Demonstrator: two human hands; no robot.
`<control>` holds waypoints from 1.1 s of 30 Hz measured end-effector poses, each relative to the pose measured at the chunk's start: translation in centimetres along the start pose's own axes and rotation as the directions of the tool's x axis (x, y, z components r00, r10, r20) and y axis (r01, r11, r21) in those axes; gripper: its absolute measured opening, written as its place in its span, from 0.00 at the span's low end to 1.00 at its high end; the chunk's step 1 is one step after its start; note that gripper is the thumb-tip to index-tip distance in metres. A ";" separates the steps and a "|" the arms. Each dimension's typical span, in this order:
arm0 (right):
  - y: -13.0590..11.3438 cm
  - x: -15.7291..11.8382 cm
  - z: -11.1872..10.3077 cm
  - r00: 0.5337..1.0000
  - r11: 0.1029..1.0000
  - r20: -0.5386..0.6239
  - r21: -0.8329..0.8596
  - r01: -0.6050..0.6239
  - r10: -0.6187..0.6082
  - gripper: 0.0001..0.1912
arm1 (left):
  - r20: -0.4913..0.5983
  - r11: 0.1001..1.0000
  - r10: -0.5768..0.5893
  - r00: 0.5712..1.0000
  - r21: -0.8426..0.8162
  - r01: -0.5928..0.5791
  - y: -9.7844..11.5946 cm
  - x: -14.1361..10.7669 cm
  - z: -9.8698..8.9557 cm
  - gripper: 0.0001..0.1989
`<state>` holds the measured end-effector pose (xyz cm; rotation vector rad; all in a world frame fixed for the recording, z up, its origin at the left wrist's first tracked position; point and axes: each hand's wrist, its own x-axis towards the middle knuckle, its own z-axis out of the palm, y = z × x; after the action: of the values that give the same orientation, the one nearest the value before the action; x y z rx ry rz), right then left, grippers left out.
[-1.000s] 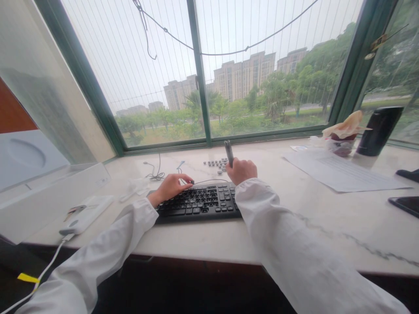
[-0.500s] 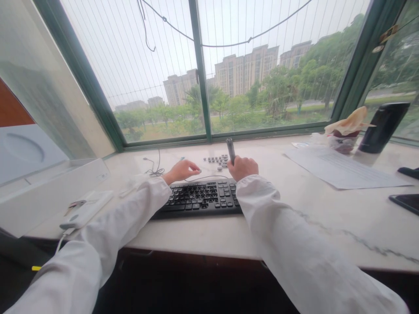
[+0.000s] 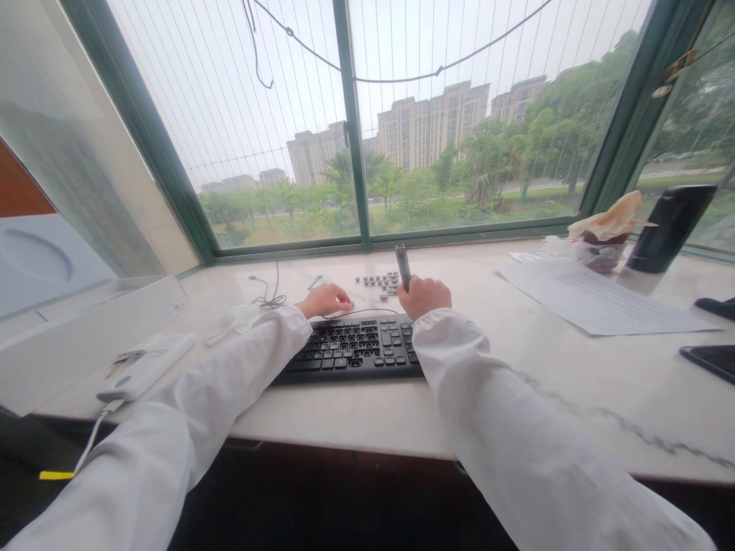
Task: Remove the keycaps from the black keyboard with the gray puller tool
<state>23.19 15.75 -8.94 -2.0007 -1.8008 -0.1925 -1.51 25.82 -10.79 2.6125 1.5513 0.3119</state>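
A black keyboard (image 3: 350, 375) lies on the white counter, with many of its keycaps off and the bare sockets showing. My left hand (image 3: 326, 300) is over its back edge, fingers pinched on a tiny grey piece that looks like a keycap (image 3: 352, 304). Beside the keyboard's back right part, my right hand (image 3: 426, 297) is closed round a dark, slim tool (image 3: 403, 268). The tool stands nearly upright; its lower end is hidden in the fist. Several loose keycaps (image 3: 379, 282) are spread in rows behind the keyboard, between my hands.
A coiled cable (image 3: 271, 301) and a white power strip (image 3: 146, 367) are on the left, near an open white box (image 3: 86, 344). To the right are paper sheets (image 3: 597, 295), a dark bottle (image 3: 671, 228) and a phone (image 3: 712, 361). A window frame (image 3: 298, 246) borders the counter's back.
My left hand has moved slightly right and down with the small piece in its fingers. My right hand stays nearly in place, still holding the dark tool.
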 end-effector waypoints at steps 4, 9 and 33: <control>0.0 0.0 0.0 1.000 1.000 -0.003 -0.005 -0.003 0.003 0.21 | -0.003 1.000 0.002 1.000 -0.009 -0.002 -0.1 0.1 0.0 0.17; 0.0 0.0 0.0 1.000 1.000 -0.001 0.009 -0.001 0.001 0.21 | -0.037 1.000 -0.013 0.999 -0.009 0.012 -0.1 0.6 0.0 0.16; 0.3 0.3 0.0 0.999 0.998 -0.016 -0.055 -0.040 0.039 0.22 | -0.097 0.997 -0.082 0.992 0.008 0.083 4.5 8.4 2.5 0.15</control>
<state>23.53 15.97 -8.90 -2.0655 -1.7630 -0.2468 6.78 31.10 -11.38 2.5688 1.6907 0.4295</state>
